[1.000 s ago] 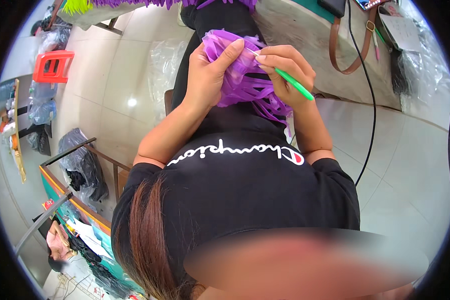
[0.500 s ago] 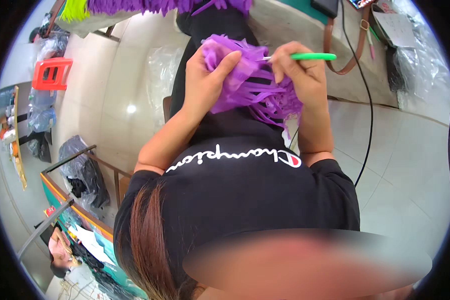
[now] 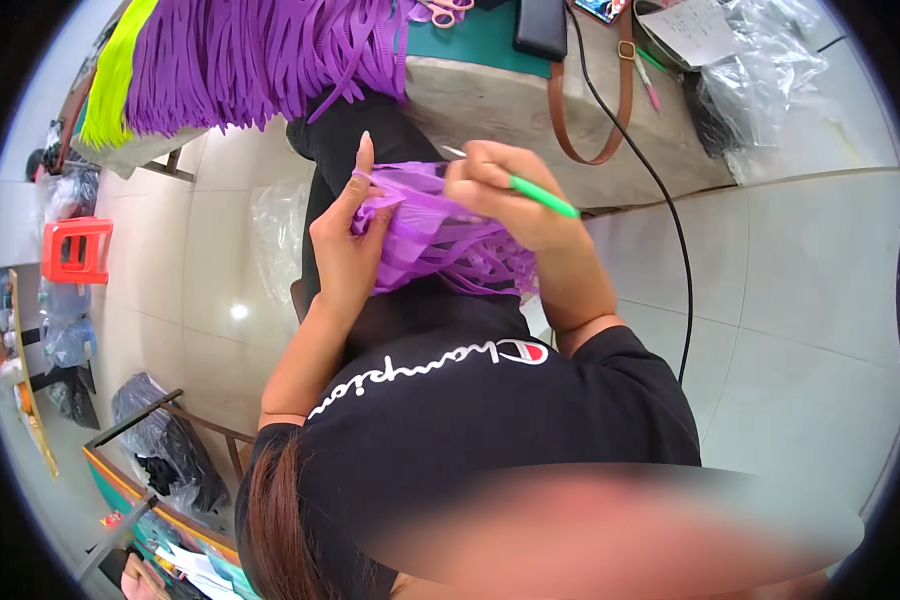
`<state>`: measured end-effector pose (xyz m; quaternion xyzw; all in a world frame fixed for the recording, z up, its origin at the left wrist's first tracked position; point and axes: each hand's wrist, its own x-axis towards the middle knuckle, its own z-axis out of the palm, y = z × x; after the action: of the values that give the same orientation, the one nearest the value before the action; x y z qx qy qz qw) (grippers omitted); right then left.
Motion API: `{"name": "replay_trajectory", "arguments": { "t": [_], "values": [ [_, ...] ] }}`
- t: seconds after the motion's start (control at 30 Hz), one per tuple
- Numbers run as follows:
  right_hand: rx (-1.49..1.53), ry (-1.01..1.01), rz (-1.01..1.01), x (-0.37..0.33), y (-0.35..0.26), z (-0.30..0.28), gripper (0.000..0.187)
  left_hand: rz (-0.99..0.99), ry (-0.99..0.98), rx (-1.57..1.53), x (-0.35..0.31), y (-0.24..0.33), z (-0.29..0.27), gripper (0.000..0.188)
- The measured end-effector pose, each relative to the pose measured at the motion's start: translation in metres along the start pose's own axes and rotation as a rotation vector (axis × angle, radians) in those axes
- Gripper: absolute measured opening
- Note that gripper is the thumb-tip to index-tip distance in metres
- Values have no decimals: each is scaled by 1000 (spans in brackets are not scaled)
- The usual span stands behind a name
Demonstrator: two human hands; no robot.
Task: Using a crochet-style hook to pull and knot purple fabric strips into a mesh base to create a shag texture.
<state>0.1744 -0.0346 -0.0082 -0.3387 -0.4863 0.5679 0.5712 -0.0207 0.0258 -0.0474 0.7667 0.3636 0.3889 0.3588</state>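
Note:
Over my lap lies a bunch of translucent purple strips (image 3: 410, 235), with a netted part hanging towards the right. My left hand (image 3: 345, 240) pinches the gathered left end of the strips, one finger pointing up. In my right hand (image 3: 510, 195) is a slim tool with a green handle (image 3: 545, 197) and a thin metal shaft. The shaft's light tip shows beyond my fingers, pointing up and left, but its shape is too small to make out. My right hand is over the right part of the strips, slightly blurred.
Purple fringe (image 3: 260, 65) and yellow-green fringe (image 3: 115, 80) hang over the table ahead. Pink-handled scissors (image 3: 442, 12), a black case (image 3: 540, 28), a brown strap (image 3: 560, 120) and clear plastic (image 3: 770, 60) lie there too. A black cable (image 3: 682, 230) runs down right. A red stool (image 3: 75, 250) stands left.
The view has shifted, showing more of the table. My right hand has turned, tipping the green handle downwards. My left hand has raised a finger while still holding the purple strips.

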Motion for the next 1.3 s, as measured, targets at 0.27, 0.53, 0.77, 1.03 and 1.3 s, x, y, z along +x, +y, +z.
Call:
{"name": "replay_trajectory", "arguments": {
  "t": [0.27,0.53,0.77,1.03,1.3],
  "values": [
    [483,33,-511,-32,-55,-48,21,-570,76,-1107,13,-52,-13,66],
    [870,192,-1011,-61,-123,-95,10,-685,339,-1151,12,-146,-42,72],
    [763,201,-1334,-83,-146,-114,11,-810,345,-1273,10,-191,-62,64],
    [688,-20,-920,-52,-119,-85,22,-810,266,-1156,10,-117,-53,40],
    [-229,18,-336,15,7,-2,80,-520,127,-1025,8,-13,-39,23]
  ]
}}
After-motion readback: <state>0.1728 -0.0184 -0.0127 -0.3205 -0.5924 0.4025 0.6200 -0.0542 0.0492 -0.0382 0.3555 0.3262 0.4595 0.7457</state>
